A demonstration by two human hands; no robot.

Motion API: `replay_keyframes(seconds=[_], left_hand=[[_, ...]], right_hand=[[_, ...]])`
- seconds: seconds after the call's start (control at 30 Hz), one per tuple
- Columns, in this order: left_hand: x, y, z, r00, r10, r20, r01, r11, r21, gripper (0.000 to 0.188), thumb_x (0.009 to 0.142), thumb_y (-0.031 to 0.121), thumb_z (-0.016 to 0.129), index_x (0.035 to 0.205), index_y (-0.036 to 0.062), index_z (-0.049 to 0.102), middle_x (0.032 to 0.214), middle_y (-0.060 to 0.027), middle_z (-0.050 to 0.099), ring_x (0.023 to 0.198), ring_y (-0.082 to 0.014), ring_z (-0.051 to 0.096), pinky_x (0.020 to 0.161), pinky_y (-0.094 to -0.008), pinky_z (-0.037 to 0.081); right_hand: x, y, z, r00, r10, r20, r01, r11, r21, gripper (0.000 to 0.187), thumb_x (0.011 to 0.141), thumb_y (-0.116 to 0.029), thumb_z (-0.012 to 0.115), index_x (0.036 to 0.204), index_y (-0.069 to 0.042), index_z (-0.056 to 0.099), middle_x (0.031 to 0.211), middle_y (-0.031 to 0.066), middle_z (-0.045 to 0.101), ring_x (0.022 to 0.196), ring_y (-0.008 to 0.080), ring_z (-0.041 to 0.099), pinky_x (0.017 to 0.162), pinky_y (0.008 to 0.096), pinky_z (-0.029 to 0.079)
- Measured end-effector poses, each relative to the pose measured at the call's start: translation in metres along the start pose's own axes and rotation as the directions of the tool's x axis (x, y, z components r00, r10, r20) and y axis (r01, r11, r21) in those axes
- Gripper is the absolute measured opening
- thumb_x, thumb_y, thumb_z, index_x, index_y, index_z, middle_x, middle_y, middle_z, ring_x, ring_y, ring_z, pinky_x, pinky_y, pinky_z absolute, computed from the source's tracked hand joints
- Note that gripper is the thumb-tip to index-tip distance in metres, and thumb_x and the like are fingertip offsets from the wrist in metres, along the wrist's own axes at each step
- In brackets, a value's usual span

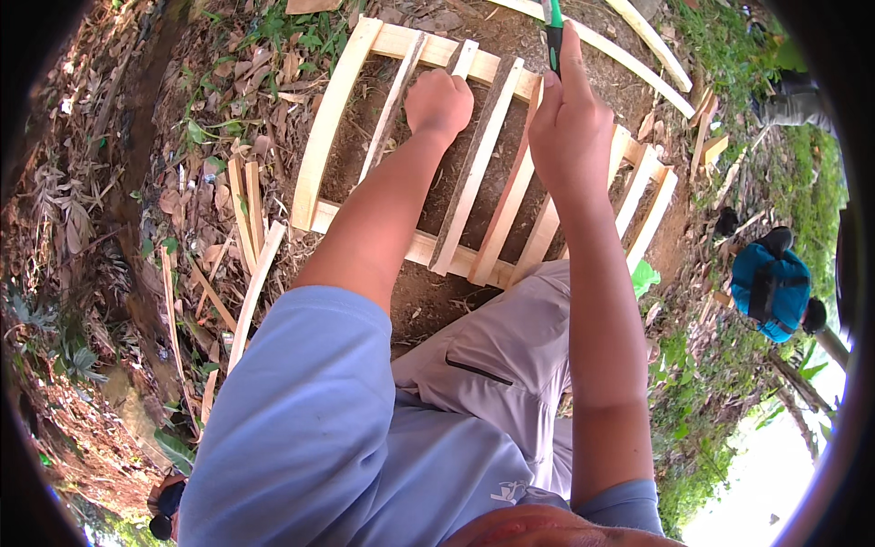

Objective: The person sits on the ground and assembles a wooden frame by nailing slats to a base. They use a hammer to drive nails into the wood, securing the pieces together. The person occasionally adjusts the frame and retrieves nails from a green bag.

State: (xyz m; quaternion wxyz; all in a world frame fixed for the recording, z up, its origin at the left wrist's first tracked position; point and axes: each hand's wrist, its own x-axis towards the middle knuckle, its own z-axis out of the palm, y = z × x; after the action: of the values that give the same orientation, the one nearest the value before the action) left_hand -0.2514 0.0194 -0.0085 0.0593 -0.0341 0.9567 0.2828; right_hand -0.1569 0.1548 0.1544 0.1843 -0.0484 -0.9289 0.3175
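The slatted wooden frame (316,137) lies on bare ground (421,305) before us. We judge the step in hand to be fixing a slat (466,56) to the upper rail (392,39); the next move likely calls for holding it aligned. Our left hand (439,102) curls over it, fingertips hidden; we cannot tell its grip. Our right hand (572,132) closes its fingers around a green-and-black handle (553,38), index extended.

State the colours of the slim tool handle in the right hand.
The slim tool handle is bright green and black, seen best in the head view.
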Motion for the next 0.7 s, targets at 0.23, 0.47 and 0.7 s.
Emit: replay_keyframes(seconds=[0.23,0.47,0.7], left_hand=[[-0.001,0.013,-0.008,0.998,-0.027,0.064,0.024,0.999,0.043,0.042,0.101,0.027,0.049,0.1,-0.0037,0.078,0.107,-0.0286,0.076,0.1,-0.0453,0.075,0.09,-0.0533,0.061],[-0.004,-0.001,-0.007,1.0,-0.014,0.024,0.014,1.0,0.019,0.043,0.101,0.028,0.049,0.098,-0.0053,0.076,0.109,-0.0282,0.074,0.102,-0.0449,0.074,0.092,-0.0522,0.06],[0.001,0.008,0.004,0.999,0.011,-0.03,-0.01,0.998,0.058,0.04,0.099,0.026,0.051,0.095,-0.0019,0.079,0.101,-0.0261,0.076,0.099,-0.0453,0.075,0.09,-0.0523,0.061]], right_hand=[[-0.038,0.039,0.03,0.855,0.252,0.452,-0.159,0.959,-0.234,0.071,0.095,-0.002,0.056,0.163,-0.008,0.04,0.084,0.026,0.073,0.08,0.0445,0.076,0.072,0.0549,0.062],[-0.014,0.0,0.01,0.996,-0.005,-0.091,0.007,1.0,0.016,0.069,0.096,0.002,0.059,0.162,-0.001,0.04,0.084,0.0244,0.071,0.069,0.0382,0.074,0.058,0.0454,0.059],[-0.04,0.034,0.039,0.869,0.268,0.416,-0.185,0.955,-0.23,0.079,0.09,0.0,0.059,0.165,-0.005,0.035,0.086,0.0252,0.071,0.078,0.0421,0.075,0.071,0.0516,0.062]])
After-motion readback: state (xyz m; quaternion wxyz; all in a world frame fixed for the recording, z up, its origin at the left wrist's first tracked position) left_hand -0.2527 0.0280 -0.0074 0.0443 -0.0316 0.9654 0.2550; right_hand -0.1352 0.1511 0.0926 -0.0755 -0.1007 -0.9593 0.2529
